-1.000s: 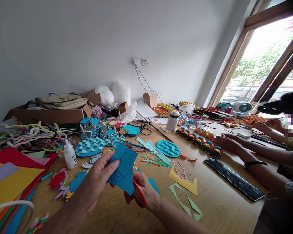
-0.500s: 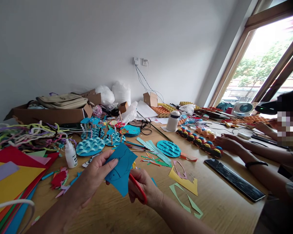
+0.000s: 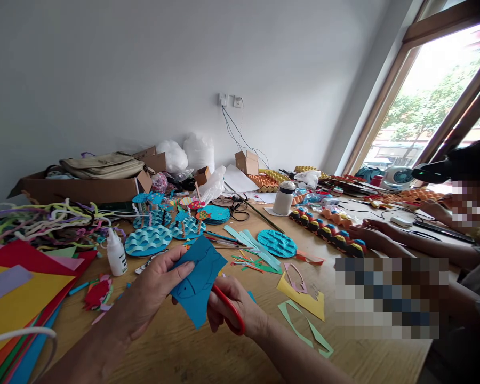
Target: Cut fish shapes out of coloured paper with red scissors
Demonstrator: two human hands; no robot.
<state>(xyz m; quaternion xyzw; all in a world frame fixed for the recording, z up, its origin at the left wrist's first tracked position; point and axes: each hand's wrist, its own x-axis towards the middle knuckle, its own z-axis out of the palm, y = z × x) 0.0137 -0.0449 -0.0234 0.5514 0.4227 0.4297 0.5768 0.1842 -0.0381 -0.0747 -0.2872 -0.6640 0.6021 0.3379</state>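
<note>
My left hand (image 3: 164, 280) pinches a piece of blue paper (image 3: 200, 272) at its left side, thumb on top. A fish outline is drawn on the paper in dark lines. Red-handled scissors (image 3: 230, 309) sit in my right hand (image 3: 240, 306), its fingers closed round the handles. The blades are hidden behind the paper at its lower right edge, so I cannot tell how far apart they are. On the table beyond lie a blue wavy paper disc (image 3: 277, 243), pale blue strips (image 3: 252, 248) and several pencils (image 3: 224, 239).
Glue bottle (image 3: 116, 253) and coloured paper sheets (image 3: 20, 288) are at left, near pipe cleaners (image 3: 52, 221). Paper offcuts (image 3: 304, 298) lie right of my hands. At right, another person's hands (image 3: 378, 234) rest by a painted egg-carton strip (image 3: 328, 233); a blurred patch covers the table before them.
The blue paper has tilted slightly and its lower corner has dropped a little. My right hand and the scissors have shifted slightly right. The other person's arms moved a little.
</note>
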